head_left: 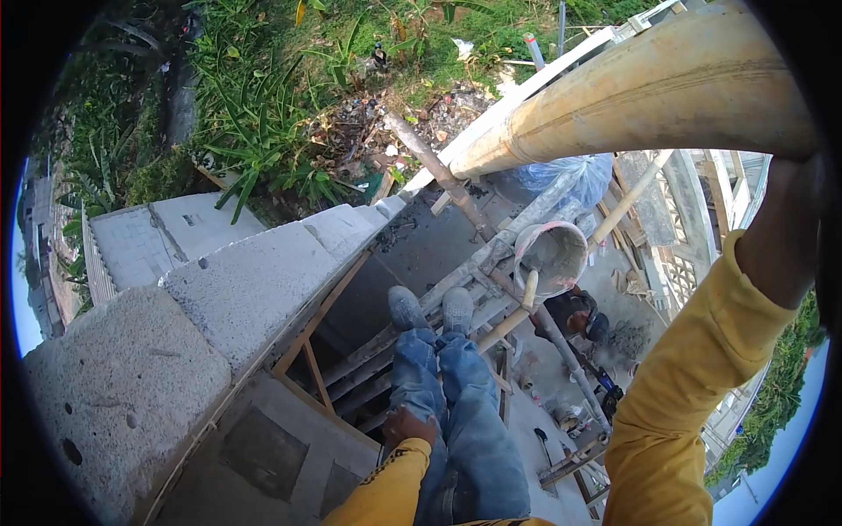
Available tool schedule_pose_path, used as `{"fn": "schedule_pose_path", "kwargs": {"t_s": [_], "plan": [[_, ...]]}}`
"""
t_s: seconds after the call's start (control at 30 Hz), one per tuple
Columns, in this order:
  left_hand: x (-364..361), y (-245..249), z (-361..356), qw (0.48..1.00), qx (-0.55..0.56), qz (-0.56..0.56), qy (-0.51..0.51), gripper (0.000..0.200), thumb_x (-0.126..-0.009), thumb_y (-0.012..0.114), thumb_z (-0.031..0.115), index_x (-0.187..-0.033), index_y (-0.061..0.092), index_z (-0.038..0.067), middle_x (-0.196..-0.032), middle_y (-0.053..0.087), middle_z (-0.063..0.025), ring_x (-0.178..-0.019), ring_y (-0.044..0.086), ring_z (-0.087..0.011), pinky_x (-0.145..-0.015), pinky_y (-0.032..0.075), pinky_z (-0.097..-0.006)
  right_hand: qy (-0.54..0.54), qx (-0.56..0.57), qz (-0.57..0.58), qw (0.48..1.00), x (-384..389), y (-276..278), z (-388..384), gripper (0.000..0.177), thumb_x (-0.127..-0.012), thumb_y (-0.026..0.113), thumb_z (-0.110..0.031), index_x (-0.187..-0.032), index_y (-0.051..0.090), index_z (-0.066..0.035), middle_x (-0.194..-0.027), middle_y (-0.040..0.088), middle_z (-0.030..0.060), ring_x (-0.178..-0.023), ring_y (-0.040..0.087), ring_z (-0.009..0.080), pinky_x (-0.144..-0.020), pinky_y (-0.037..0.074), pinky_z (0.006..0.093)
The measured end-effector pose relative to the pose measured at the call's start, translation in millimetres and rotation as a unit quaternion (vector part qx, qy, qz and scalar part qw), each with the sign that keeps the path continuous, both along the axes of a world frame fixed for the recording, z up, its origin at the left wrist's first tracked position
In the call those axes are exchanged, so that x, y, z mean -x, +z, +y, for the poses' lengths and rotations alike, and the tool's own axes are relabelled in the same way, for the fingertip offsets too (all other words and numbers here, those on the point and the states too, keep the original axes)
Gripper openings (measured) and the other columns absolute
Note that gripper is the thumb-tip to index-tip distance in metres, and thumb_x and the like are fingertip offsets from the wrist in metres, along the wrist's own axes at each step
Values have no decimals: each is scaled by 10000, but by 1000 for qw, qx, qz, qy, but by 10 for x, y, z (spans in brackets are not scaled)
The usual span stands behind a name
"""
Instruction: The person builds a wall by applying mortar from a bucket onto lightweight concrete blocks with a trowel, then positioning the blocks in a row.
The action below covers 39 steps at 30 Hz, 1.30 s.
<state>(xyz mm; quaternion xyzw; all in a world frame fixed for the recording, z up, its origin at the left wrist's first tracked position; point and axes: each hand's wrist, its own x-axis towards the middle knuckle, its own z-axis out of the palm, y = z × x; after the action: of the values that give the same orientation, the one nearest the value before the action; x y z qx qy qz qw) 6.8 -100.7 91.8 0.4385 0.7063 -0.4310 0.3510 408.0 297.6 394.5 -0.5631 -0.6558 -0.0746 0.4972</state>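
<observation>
My left hand (pixel 410 427) is low beside my thigh, over the blue jeans (pixel 478 430), its fingers curled in; whatever it holds, if anything, is hidden. Up at the right edge, my right hand (pixel 796 167) is raised to a thick bamboo pole (pixel 649 88) that crosses the upper right close to the camera. It grips the pole, with most of its fingers out of sight. My dusty shoes (pixel 406 309) stand on the scaffold's wooden poles (pixel 373 355). Just ahead of them sits a bucket (pixel 551 254) smeared with grey mortar, a light wooden handle (pixel 530 287) at its rim.
A rough concrete block wall (pixel 254 280) runs along my left. Far below, a person (pixel 574 317) bends near a grey heap (pixel 627 340) on the floor. A slanting pole (pixel 438 175) and clear plastic sheeting (pixel 570 180) lie ahead. Plants (pixel 254 114) grow beyond the wall.
</observation>
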Motion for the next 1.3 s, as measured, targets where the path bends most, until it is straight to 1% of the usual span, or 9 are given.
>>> {"fn": "schedule_pose_path", "kwargs": {"t_s": [0.03,0.13,0.43,0.83,0.93,1.03,1.13,1.23,1.3], "plan": [[-3,6,-10,1000,-11,3,-9,837,-867,747,514,-1507,470,52,-1485,504,-259,-1378,509,-410,-1188,377,-498,2,0,0,1000,3,1,-3,707,-953,728,-314,-1446,409,81,-1473,481,249,-1361,463,302,-1135,375,424],[13,4,8,1000,26,-7,8,902,-887,717,554,-1555,408,34,-1599,359,-313,-1479,394,-433,-1227,313,-510,4,-1,2,1000,3,-20,-11,713,-951,732,-308,-1451,404,80,-1476,479,250,-1364,463,305,-1137,374,427],[5,22,-26,1000,11,-11,-3,897,-892,707,559,-1547,415,20,-1589,375,-318,-1474,403,-432,-1228,314,-499,7,-8,1,1000,6,-26,-8,730,-945,744,-292,-1466,390,76,-1484,473,253,-1372,462,313,-1142,371,436],[-36,49,29,999,42,-4,30,891,-883,733,537,-1558,407,55,-1607,354,-297,-1470,407,-440,-1210,353,-502,7,-1,2,1000,0,-63,-29,755,-936,760,-271,-1485,371,71,-1495,464,257,-1383,461,324,-1150,367,449],[-18,25,-93,1000,-17,1,-18,825,-864,742,514,-1471,492,14,-1456,522,-281,-1344,542,-418,-1146,427,-485,7,-2,2,1000,-4,-35,-18,762,-934,764,-265,-1490,366,70,-1498,462,258,-1386,461,327,-1152,366,452],[2,9,-119,999,-25,-7,-25,822,-871,736,510,-1478,485,14,-1476,507,-288,-1340,543,-423,-1150,421,-488,3,-11,5,1000,-24,17,-5,769,-932,769,-260,-1495,362,69,-1501,460,259,-1389,460,330,-1154,365,455],[-9,55,-33,1000,11,-4,23,877,-880,739,525,-1547,422,53,-1595,369,-298,-1449,437,-436,-1198,378,-492,1,-19,8,1000,-39,72,-26,776,-930,773,-255,-1500,357,68,-1503,457,259,-1391,460,333,-1156,364,458],[0,55,9,1000,-1,-6,22,891,-876,740,533,-1552,415,51,-1592,372,-298,-1452,433,-435,-1194,383,-490,-2,-25,9,1000,-60,121,-61,783,-928,777,-249,-1505,352,66,-1506,455,260,-1394,460,335,-1157,363,461],[11,90,59,999,-30,-22,28,864,-880,733,519,-1530,433,35,-1553,419,-297,-1425,457,-437,-1188,379,-512,-6,-35,9,999,-79,143,-83,788,-926,779,-246,-1509,349,66,-1508,454,261,-1396,460,337,-1159,362,463]]}}
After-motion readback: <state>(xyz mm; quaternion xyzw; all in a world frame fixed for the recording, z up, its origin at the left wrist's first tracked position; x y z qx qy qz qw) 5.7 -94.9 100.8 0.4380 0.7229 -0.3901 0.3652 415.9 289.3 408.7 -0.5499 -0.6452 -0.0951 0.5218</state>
